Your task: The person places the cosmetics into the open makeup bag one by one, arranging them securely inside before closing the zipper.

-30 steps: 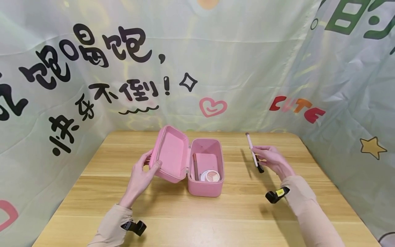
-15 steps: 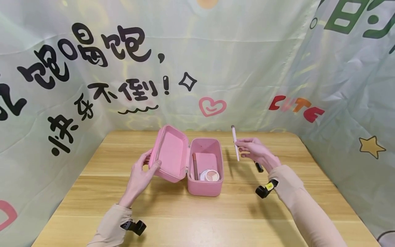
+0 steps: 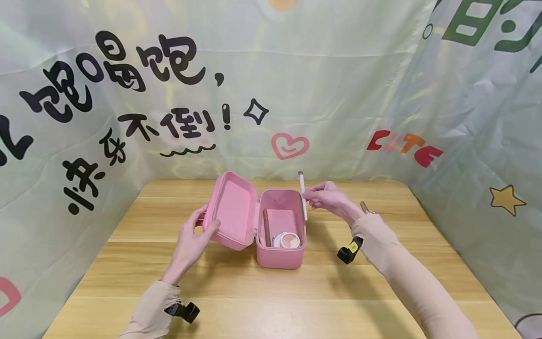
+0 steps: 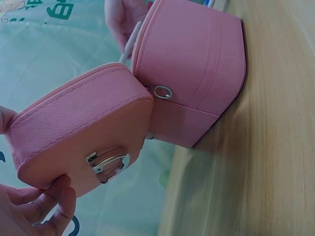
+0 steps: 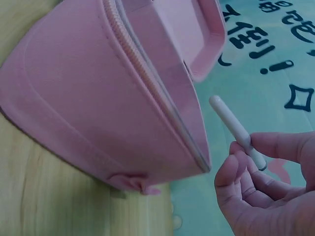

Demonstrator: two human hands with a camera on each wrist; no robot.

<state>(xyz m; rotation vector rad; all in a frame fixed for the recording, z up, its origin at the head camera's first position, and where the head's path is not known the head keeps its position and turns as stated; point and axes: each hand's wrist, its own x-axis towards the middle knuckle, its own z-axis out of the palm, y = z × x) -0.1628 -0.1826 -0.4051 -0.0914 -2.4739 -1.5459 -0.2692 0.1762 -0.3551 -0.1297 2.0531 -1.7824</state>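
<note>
The right hand (image 3: pixel 331 197) pinches a likely light, stiff makeup brush (image 5: pixel 230 121), best held mid-handle; the left hand (image 3: pixel 191 242) grips the case lid (image 3: pixel 234 207).

case (image 3: pixel 280 258): pink | brush (image 3: pixel 302 185): white, dark tip | slim stick (image 3: pixel 267 230): reddish brown | round palette (image 3: pixel 290 240): white rim, three peach-beige wedges | tabletop (image 3: pixel 254 306): tan wood grain | backdrop (image 3: pixel 338 84): pale green, black characters (image 3: pixel 134 117), pink heart (image 3: pixel 290 157), yellow star (image 3: pixel 507 197) | sleeves (image 3: pixel 406 278): beige | wrist cameras (image 3: pixel 191 312): black

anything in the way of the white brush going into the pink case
Perhaps just the right rim of the pink case: the white brush, in the right hand, is near it. The lid, held open by the left hand, leaves the case uncovered.
</note>
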